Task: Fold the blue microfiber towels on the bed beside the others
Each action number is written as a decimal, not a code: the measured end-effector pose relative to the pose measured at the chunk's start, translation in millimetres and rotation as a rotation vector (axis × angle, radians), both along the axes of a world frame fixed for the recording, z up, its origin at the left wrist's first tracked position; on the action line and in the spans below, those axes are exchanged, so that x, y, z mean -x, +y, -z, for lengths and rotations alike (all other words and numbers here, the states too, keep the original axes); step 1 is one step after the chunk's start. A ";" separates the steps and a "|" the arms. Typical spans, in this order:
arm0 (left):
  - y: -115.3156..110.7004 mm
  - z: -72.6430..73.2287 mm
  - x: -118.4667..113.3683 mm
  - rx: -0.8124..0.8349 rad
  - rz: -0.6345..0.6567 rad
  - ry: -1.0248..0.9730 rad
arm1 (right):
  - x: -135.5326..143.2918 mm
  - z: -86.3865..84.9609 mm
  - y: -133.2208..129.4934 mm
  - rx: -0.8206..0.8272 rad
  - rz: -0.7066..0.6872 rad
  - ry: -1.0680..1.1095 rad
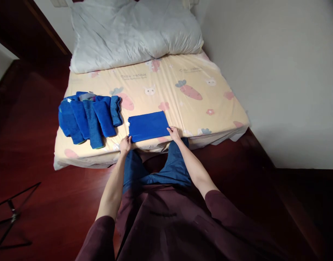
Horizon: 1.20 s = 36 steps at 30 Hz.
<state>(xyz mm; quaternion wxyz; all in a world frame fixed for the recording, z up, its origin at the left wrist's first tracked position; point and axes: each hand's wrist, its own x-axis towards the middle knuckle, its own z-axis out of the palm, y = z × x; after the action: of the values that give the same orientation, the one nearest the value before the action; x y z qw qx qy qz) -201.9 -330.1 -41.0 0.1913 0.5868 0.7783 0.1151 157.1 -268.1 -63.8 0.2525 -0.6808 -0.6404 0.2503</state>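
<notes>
A flat blue cloth [149,127], shaped into a rectangle with a small white tag on its left edge, lies near the front edge of the bed. My left hand [125,145] pinches its near left corner. At the near right corner, my right hand [174,133] grips the cloth between thumb and fingers. To the left lies a row of rolled or folded blue cloths [91,117], overlapping one another; some look brighter, others darker and fuzzier.
The bed [166,90] has a yellow sheet printed with carrots and rabbits. A bunched pale quilt [133,34] covers its far end. A white wall [277,79] stands on the right. Black metal stand legs [12,214] rest on the dark red floor [60,203] at lower left.
</notes>
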 end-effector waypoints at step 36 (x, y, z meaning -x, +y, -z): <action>8.4 -30.0 -19.8 0.094 -0.074 0.064 | 24.2 -43.4 11.0 0.239 0.260 -0.190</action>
<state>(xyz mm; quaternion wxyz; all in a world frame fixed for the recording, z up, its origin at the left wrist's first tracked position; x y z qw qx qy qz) -182.1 -321.7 -11.0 0.1893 0.5515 0.8097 0.0666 132.9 -257.0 -20.4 0.1386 -0.8035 -0.5337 0.2243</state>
